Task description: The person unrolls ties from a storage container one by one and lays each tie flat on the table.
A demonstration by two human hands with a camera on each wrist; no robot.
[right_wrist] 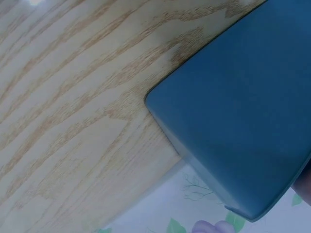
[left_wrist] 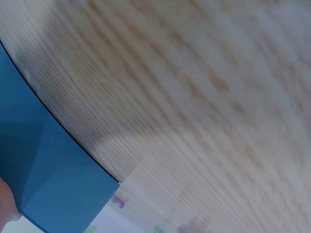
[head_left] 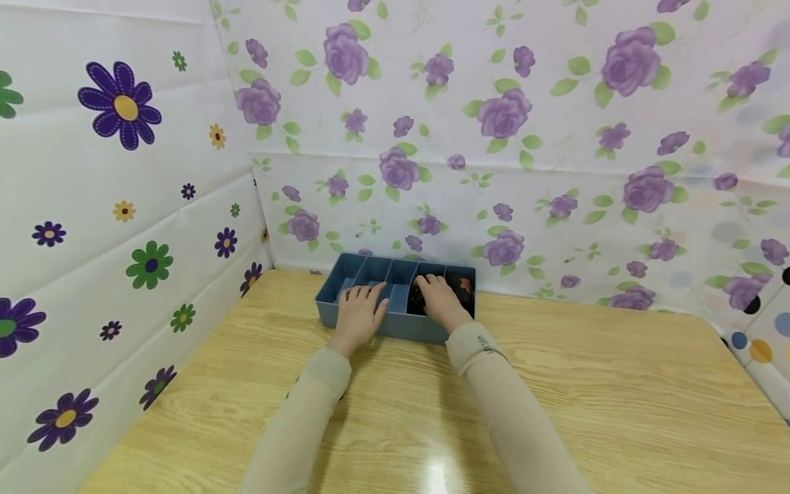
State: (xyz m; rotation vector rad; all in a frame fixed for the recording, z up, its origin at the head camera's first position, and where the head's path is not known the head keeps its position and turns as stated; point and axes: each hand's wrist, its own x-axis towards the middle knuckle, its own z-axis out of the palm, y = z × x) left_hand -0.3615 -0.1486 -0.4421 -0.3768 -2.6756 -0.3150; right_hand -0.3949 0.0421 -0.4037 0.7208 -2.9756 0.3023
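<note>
A long blue storage box (head_left: 407,328) with several compartments stands on the table against the back wall. My left hand (head_left: 359,315) lies over its front rim, fingers loosely extended into the left compartments. My right hand (head_left: 439,299) reaches over the front rim, its fingers resting on a black, small-speckled soft item (head_left: 417,299) in the compartment second from the right. That hand covers part of the item. In the rightmost compartment lies another black item (head_left: 461,283) with an orange-red leaf pattern. Both wrist views show mostly the blue box's outer wall (left_wrist: 58,170) (right_wrist: 233,107).
The wood-grain table (head_left: 617,384) extends in front and to the right of the box. A purple-flowered sheet (head_left: 555,137) hangs close behind the box. Another flowered sheet (head_left: 185,171) borders the table's left side.
</note>
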